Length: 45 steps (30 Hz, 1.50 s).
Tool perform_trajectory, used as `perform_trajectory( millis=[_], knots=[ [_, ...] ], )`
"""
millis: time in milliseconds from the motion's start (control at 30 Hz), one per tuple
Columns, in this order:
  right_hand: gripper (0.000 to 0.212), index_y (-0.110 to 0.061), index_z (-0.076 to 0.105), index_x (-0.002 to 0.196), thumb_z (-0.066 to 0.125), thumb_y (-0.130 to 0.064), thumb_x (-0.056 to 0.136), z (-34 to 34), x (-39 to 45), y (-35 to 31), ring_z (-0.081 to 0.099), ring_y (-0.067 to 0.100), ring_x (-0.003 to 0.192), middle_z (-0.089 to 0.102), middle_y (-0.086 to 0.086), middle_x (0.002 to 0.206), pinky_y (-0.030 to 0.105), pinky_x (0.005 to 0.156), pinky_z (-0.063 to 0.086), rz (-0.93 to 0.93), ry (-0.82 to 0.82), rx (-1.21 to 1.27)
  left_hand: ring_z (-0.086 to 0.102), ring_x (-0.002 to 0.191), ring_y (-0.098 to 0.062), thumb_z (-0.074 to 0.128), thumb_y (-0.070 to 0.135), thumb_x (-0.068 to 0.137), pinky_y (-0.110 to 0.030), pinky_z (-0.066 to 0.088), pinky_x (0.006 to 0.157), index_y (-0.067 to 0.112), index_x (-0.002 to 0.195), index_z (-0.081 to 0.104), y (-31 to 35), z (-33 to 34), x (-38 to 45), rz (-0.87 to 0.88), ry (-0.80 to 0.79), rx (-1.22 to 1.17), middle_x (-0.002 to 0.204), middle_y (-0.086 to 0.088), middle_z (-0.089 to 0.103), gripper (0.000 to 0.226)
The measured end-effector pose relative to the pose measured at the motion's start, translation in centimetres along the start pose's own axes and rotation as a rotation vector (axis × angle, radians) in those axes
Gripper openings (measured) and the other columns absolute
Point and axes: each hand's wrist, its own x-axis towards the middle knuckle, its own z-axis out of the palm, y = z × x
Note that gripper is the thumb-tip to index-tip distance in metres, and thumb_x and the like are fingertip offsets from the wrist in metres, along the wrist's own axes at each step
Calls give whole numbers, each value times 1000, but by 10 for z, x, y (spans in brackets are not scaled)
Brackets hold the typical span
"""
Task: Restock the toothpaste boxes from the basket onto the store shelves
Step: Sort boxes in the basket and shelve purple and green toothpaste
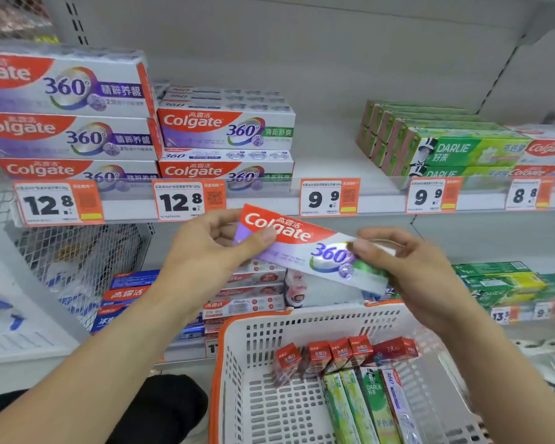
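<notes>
A Colgate 360 toothpaste box (305,248), white and purple with a red corner, is held tilted in front of the shelf edge, above the basket. My left hand (212,248) grips its left end and my right hand (407,267) pinches its right end. The white basket (237,354) with an orange rim sits low at the right, holding several red boxes (334,352) standing on end and several green and white boxes (366,408) lying flat. The upper shelf (327,165) has a bare gap above the 9.9 price tag (329,197).
Stacks of Colgate 360 boxes (225,129) fill the upper shelf's left; green Darlie boxes (430,145) stand at the right. The lower shelf holds red and blue Colgate boxes (247,293) and green boxes (500,280). A wire mesh panel (71,261) stands at the left.
</notes>
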Motion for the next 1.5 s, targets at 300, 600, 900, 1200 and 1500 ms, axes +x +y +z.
perform_trajectory(
  millis=[300,600,900,1200,1500],
  knots=[
    [69,-13,58,127,87,-13,64,-5,-4,-6,69,27,109,72,13,116,25,87,55,-159,-95,193,76,88,-28,72,37,74,-43,57,92,18,106,71,-1,-7,3,23,41,-72,100,-1,78,38],
    [51,-19,69,105,89,-2,61,27,17,-54,74,5,81,74,-7,102,18,76,58,-472,-26,-354,59,111,-9,53,47,94,-22,44,98,21,135,59,17,-25,8,502,345,448,122,7,64,48],
    [50,-16,68,109,82,10,69,69,87,-81,73,5,95,72,-11,106,17,84,56,-668,9,-273,29,139,-31,71,36,89,-45,26,117,14,150,37,24,-61,43,650,719,744,148,-16,33,74],
    [52,-26,64,127,81,-10,81,92,116,-48,61,-2,105,57,-6,115,23,85,59,-700,150,-485,4,155,-28,71,46,87,-51,11,119,22,158,23,28,-100,60,745,806,851,168,-7,8,88],
    [72,-33,54,137,87,-32,73,108,109,-48,66,-12,79,60,-33,91,19,80,59,-651,210,-645,0,155,-30,65,55,86,-59,7,119,28,159,18,47,-121,89,824,693,1102,168,-5,9,91]
  ],
)
